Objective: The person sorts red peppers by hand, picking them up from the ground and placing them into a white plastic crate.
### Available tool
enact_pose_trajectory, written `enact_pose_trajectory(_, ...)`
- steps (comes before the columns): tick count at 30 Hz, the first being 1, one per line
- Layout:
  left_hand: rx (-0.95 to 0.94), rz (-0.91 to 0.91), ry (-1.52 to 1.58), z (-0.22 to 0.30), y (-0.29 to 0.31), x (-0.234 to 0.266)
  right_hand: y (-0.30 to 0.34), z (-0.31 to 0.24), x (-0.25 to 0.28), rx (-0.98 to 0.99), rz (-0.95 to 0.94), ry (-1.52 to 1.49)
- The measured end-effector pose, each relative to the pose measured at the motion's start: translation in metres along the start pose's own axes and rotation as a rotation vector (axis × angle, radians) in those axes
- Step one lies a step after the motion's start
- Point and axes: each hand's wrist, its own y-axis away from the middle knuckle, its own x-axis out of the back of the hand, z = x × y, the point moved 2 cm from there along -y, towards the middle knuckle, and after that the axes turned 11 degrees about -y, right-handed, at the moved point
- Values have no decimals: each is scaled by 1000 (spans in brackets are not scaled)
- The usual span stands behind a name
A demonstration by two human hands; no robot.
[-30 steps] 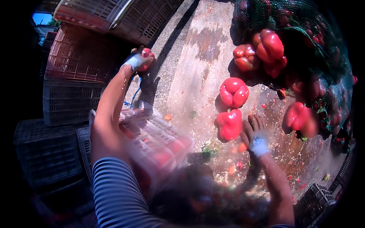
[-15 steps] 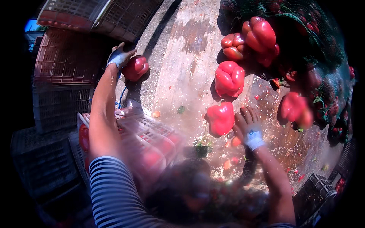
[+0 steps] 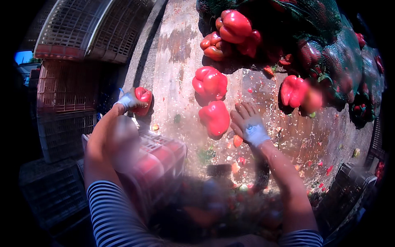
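At the left, my left hand (image 3: 131,100), in a pale work glove, is closed on a red bell pepper (image 3: 143,97); its far fingers are partly hidden. My right hand (image 3: 248,123), gloved alike, is open with its fingers stretched over the boards. Just left of its fingertips lies a lumpy red bell pepper (image 3: 214,118), and I cannot tell whether they touch. Another red bell pepper (image 3: 210,82) sits right behind that one. By my right thumb is a small red pepper piece (image 3: 238,141).
Stacked plastic crates (image 3: 68,86) line the left side. A blurred crate of red peppers (image 3: 158,158) stands below my left forearm. Green netting (image 3: 341,61) holds peppers at the back right, with loose peppers (image 3: 234,26) before it. Seeds and scraps litter the wooden boards (image 3: 177,53).
The view has shifted. My left hand has gone from spread fingers beside the pepper to closing on it, and that pepper has come nearer. My right hand has drawn slightly away from its pepper.
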Motion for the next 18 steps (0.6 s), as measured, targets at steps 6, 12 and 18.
enact_pose_trajectory(6, 37, -55, 292, 21, 23, -10, 6, 3, -2, -44, 5, -18)
enact_pose_trajectory(12, -43, -433, 664, 43, 48, 20, 9, 5, -6, -86, 18, -30)
enact_pose_trajectory(18, -138, 58, 575, 135, 23, 30, 9, 7, -7, 15, 118, -17)
